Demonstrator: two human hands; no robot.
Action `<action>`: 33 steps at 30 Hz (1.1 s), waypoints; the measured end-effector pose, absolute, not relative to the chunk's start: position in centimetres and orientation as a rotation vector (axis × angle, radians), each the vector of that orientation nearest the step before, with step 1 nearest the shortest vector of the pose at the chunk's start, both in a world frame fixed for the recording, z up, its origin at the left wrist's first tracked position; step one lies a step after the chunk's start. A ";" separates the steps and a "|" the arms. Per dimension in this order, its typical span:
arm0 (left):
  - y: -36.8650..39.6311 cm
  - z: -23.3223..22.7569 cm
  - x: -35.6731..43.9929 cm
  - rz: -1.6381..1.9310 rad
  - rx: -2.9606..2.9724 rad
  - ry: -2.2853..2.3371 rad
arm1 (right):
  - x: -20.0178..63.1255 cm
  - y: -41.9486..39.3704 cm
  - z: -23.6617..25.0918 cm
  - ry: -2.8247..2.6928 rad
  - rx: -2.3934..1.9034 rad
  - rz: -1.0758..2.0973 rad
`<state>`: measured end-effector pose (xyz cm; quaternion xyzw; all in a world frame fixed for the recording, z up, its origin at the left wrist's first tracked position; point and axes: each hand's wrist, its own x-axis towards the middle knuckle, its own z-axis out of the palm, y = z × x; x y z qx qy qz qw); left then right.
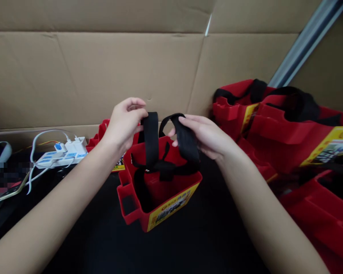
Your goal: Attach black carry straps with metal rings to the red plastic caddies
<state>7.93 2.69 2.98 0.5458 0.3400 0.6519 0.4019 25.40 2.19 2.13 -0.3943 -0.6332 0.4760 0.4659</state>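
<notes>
In the middle of the view is a red plastic box [138,211] with an open top, small side slots and a yellow printed label [171,207]. A black webbing strap [152,140] rises from it in two loops and crosses over its opening. My left hand [128,120] pinches the left loop near its top. On the other side my right hand [201,131] grips the right loop, thumb on top and fingers behind. The box is tilted, and I cannot tell whether its base touches the black surface. Part of its inside lies in shadow.
Several more red boxes [286,144] with black straps crowd the right side. Another red box [101,131] is partly hidden behind my left forearm. A white power strip [60,158] with plugs and cables lies at left. A cardboard wall [125,68] closes off the back.
</notes>
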 end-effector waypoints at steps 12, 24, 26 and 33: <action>2.7 0.6 6.4 1.690 1.430 0.843 | 28.2 4.1 1.3 -1.827 -1.291 -0.033; 2.1 -0.1 5.1 1.383 1.802 1.073 | 23.2 0.2 -0.2 -2.524 -0.824 0.039; 1.2 0.5 5.0 1.384 1.906 1.145 | 23.5 0.6 0.1 -2.363 -0.848 0.215; -0.7 2.0 4.5 0.954 2.130 0.923 | 24.0 0.6 1.0 -2.079 -0.749 0.495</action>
